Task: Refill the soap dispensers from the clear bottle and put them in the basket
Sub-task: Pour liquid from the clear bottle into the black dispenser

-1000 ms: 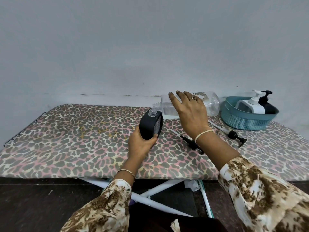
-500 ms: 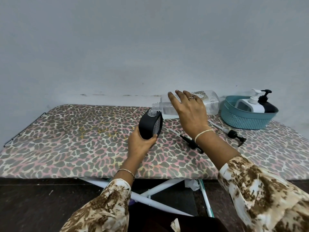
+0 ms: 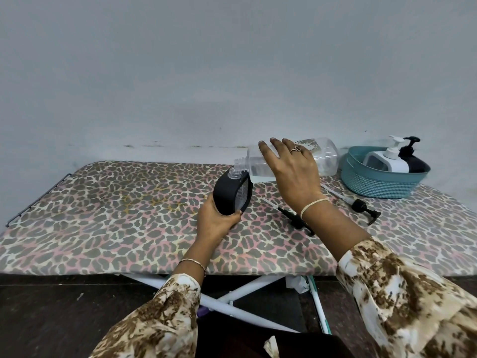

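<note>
My left hand (image 3: 215,222) grips a black soap dispenser (image 3: 232,193) with no pump, tilted with its open neck up and to the right. My right hand (image 3: 291,171) holds the clear bottle (image 3: 324,157) on its side above the board, its threaded mouth right over the dispenser's neck. A little clear liquid lies in the bottle's lower side. Two black pumps lie on the board: one (image 3: 294,218) partly under my right wrist, one (image 3: 361,206) further right. The teal basket (image 3: 374,184) at the far right holds a white dispenser (image 3: 389,158) and a black dispenser (image 3: 413,158).
The work surface is an ironing board (image 3: 103,215) with a leopard-print cover, set against a pale wall. Its white crossed legs (image 3: 232,293) show below the front edge over a dark floor. A metal rail (image 3: 36,200) sticks out at the left end.
Almost nothing has moved. The clear bottle stays tipped over the black dispenser's neck, with both hands holding as before.
</note>
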